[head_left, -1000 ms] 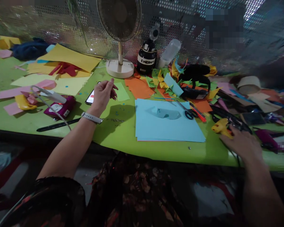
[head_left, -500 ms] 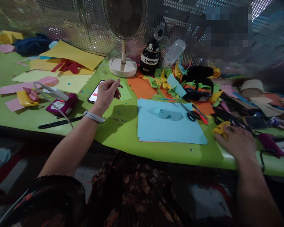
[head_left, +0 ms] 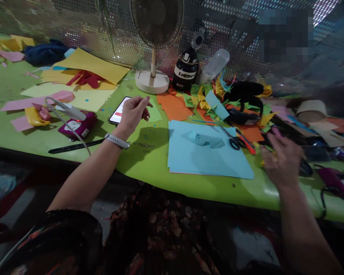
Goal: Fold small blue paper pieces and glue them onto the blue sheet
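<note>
My left hand (head_left: 135, 114), with a pale wristband, hovers near the lit phone (head_left: 120, 110). Its fingers curl loosely, and nothing shows between them. On the right, my right hand (head_left: 283, 158) is somewhat blurred, fingers spread, over a small yellow object (head_left: 263, 163) mostly hidden beneath it; its kind is unclear. Between the hands lies a stack of light-blue paper sheets (head_left: 206, 162). A folded, cut blue paper strip (head_left: 208, 141) rests on top. Scissors (head_left: 233, 143) with dark handles lie at the stack's right edge, beside a red-orange tool (head_left: 250, 148).
A white-based fan (head_left: 151, 84), a black bottle (head_left: 185, 70) and a clear bottle (head_left: 216, 65) stand at the back. Folded paper pieces (head_left: 206, 101) and headphones (head_left: 243, 110) crowd the right. A purple device (head_left: 77, 126), a black pen (head_left: 74, 146) and yellow sheets (head_left: 97, 68) lie left.
My right hand has risen off the yellow object and moved slightly up and left, fingers spreading. My left hand keeps its pose by the phone. The view has shifted slightly.
</note>
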`<state>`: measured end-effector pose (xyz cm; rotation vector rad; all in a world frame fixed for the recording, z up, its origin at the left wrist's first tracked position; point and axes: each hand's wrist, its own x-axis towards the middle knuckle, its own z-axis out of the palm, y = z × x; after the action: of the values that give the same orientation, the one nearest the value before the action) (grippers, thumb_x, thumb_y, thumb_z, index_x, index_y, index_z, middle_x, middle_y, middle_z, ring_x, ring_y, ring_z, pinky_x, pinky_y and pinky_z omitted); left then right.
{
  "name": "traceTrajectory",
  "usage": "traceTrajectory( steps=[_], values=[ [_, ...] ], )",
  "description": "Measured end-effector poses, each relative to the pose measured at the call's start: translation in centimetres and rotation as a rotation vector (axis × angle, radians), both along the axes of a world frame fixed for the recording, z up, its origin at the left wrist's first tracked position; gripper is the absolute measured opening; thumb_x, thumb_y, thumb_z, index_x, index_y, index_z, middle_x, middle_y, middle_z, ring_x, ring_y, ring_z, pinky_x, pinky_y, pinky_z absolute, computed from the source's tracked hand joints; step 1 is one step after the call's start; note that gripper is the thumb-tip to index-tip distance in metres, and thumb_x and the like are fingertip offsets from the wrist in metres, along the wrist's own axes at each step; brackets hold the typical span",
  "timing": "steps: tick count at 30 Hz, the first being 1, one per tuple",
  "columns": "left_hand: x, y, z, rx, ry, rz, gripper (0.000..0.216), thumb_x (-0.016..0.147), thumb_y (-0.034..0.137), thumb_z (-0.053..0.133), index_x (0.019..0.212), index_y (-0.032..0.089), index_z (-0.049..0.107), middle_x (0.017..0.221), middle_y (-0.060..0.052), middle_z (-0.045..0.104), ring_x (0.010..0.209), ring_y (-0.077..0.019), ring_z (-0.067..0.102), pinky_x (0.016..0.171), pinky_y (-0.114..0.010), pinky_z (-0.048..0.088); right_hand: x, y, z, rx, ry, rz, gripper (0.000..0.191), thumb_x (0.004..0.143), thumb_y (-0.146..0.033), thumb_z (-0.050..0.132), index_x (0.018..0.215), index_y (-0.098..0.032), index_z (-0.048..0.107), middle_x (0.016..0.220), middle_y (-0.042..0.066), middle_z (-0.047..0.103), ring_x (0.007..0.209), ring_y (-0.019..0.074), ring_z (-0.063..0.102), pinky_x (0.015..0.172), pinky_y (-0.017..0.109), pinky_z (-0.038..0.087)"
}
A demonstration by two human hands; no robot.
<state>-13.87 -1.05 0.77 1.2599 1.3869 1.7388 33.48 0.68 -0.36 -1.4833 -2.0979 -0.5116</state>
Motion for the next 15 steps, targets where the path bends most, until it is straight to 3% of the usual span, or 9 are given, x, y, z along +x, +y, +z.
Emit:
traceTrajectory(
  steps=[4, 8, 11, 15],
  values=[
    [0.2, 0.0, -0.2, 0.002, 0.024, 0.002, 0.031, 0.091, 0.038, 0.064, 0.069, 0.016, 0.064, 0.045, 0.004, 0.057, 0.035, -0.0047, 0.05, 0.037, -0.015, 0.039, -10.9, -0.6, 0.4, -0.253, -0.07, 0.435, 0.059, 0.097, -0.054, 0.038, 0.147, -0.022, 0.046, 0.155, 0.014, 0.039, 0.145, 0.0308, 0.031, 0.117, 0.055, 0.026],
    [0.0, 0.0, -0.5, 0.018, 0.035, 0.03, 0.034, 0.091, 0.044, 0.063, 0.07, 0.017, 0.062, 0.046, 0.004, 0.056, 0.034, -0.0048, 0.049, 0.037, -0.015, 0.039, -20.9, -1.7, -0.1, -0.412, -0.19, 0.693, 0.061, 0.096, -0.056, 0.042, 0.147, -0.024, 0.045, 0.161, 0.011, 0.029, 0.149, 0.0331, 0.021, 0.119, 0.057, 0.02],
    [-0.3, 0.0, -0.5, 0.04, 0.016, 0.038, 0.039, 0.092, 0.05, 0.059, 0.069, 0.018, 0.061, 0.045, 0.004, 0.055, 0.033, -0.0054, 0.048, 0.035, -0.017, 0.038, -25.6, -2.2, -0.6, -0.443, -0.259, 0.784, 0.058, 0.096, -0.057, 0.042, 0.143, -0.024, 0.051, 0.162, 0.008, 0.027, 0.15, 0.0331, 0.019, 0.121, 0.056, 0.017],
    [-0.2, -0.1, -0.3, 0.075, -0.024, 0.021, 0.044, 0.092, 0.055, 0.055, 0.067, 0.018, 0.061, 0.044, 0.004, 0.053, 0.032, -0.0064, 0.048, 0.034, -0.019, 0.036, -28.6, -2.3, -1.2, -0.441, -0.305, 0.834, 0.064, 0.095, -0.061, 0.042, 0.144, -0.021, 0.051, 0.161, 0.012, 0.028, 0.149, 0.0346, 0.021, 0.121, 0.056, 0.016]
  ],
)
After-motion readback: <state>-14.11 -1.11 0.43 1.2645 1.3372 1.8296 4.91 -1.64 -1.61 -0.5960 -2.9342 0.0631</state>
